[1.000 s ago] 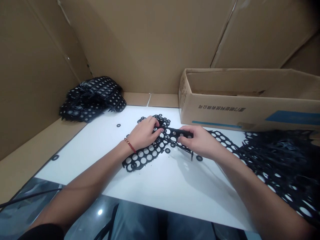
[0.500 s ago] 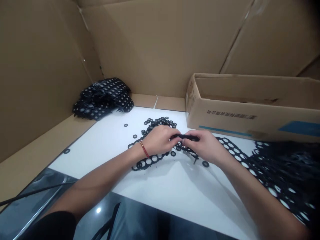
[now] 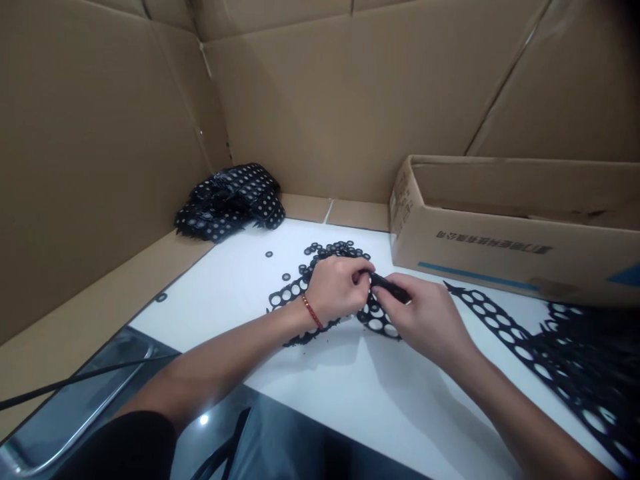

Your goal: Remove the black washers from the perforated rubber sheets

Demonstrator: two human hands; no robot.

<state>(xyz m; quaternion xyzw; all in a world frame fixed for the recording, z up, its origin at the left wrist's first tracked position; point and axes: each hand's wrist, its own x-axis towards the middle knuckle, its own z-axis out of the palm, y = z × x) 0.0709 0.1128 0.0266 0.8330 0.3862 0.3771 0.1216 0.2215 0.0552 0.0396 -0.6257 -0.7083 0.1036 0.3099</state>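
I see my left hand [image 3: 337,290] and right hand [image 3: 427,319] close together, both pinching the black punched strip [image 3: 377,320] above the white sheet [image 3: 350,383]

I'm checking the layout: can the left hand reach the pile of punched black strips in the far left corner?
Probably yes: only white sheet and a few loose rings lie between the left hand and that pile, though it grips a strip.
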